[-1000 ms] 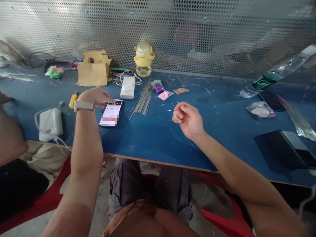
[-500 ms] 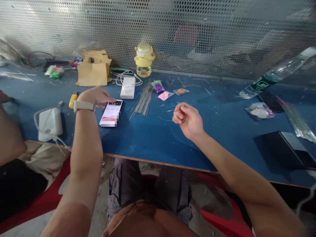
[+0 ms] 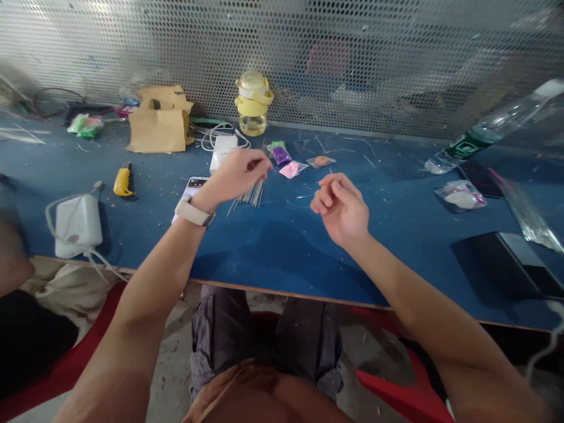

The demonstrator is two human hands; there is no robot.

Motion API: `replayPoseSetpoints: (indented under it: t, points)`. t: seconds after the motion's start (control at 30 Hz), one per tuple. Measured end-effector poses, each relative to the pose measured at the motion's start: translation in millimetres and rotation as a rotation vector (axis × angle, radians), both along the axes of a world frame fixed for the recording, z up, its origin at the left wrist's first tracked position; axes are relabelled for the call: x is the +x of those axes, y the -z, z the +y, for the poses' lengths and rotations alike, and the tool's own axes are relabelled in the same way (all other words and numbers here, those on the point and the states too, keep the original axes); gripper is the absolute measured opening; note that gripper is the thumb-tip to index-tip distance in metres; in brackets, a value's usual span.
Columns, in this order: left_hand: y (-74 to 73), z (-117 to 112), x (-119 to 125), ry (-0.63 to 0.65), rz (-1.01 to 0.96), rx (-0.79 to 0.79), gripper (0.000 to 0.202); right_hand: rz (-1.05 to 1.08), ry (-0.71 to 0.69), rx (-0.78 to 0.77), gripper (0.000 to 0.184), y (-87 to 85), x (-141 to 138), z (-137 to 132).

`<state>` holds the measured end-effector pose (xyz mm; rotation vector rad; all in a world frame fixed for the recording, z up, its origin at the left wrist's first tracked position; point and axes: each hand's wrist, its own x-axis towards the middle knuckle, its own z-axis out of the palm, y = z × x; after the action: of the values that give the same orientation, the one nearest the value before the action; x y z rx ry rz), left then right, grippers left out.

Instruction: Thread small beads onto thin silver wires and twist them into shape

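Note:
My left hand [image 3: 240, 173], with a pale watch band [image 3: 195, 211] on its wrist, hovers over the bundle of thin metal wires [image 3: 252, 195]. Its fingers are loosely bent with a gap to the thumb, and nothing shows in them. Part of the phone [image 3: 197, 183] is covered by that wrist. My right hand [image 3: 343, 208] is raised above the blue table, fingers curled in and thumb pressed on them. A thin wire tip sticks up from its pinch; the rest is hard to see. Small bags of purple clay [image 3: 281, 155], pink clay [image 3: 291, 170] and orange clay [image 3: 322, 160] lie beyond.
A white power bank [image 3: 223, 148] and a yellow-lidded cup [image 3: 254, 106] stand behind the wires. To the left lie a yellow cutter [image 3: 124, 181], a white charger [image 3: 78, 223] and a brown paper bag [image 3: 157, 130]. A water bottle [image 3: 480, 138] leans at right. Another person's arm [image 3: 13, 258] is at far left.
My left hand has left the phone and moved right, over the wire bundle. My right hand stays nearly in place, still curled. The view has shifted slightly.

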<state>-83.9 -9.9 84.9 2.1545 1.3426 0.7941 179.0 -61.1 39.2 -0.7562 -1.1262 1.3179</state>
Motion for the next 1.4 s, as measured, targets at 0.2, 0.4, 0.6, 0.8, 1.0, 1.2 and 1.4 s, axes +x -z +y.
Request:
replayPoseSetpoints:
  t: [0.2,0.4,0.6,0.8,1.0,1.2,1.4]
  points:
    - [25.8,-5,32,0.178,-0.332,-0.256,0.035,0.026,0.134,0.057,0.026,-2.9,6,6]
    - [22.2,-21,73,0.387,-0.758,-0.387,0.029,0.075,0.109,0.013,0.025,4.5,8,16]
    - [37.4,-26,86,0.390,-0.987,-0.549,0.036,0.065,-0.005,-0.081,0.017,4.7,9,14]
    - [47.6,-34,80,0.432,-0.985,-0.584,0.036,0.008,-0.103,-0.132,0.017,6.9,3,7]
    - [49.7,-35,83,0.473,-0.961,-0.501,0.046,0.011,-0.118,-0.059,0.031,4.0,-2,0]
    - [49.0,-31,79,0.396,-1.014,-0.636,0.034,-0.014,-0.121,-0.060,0.021,2.1,-3,-2]
    - [46.4,-32,75,0.462,-1.078,-0.727,0.023,0.005,-0.153,-0.099,0.022,4.2,-3,-1]
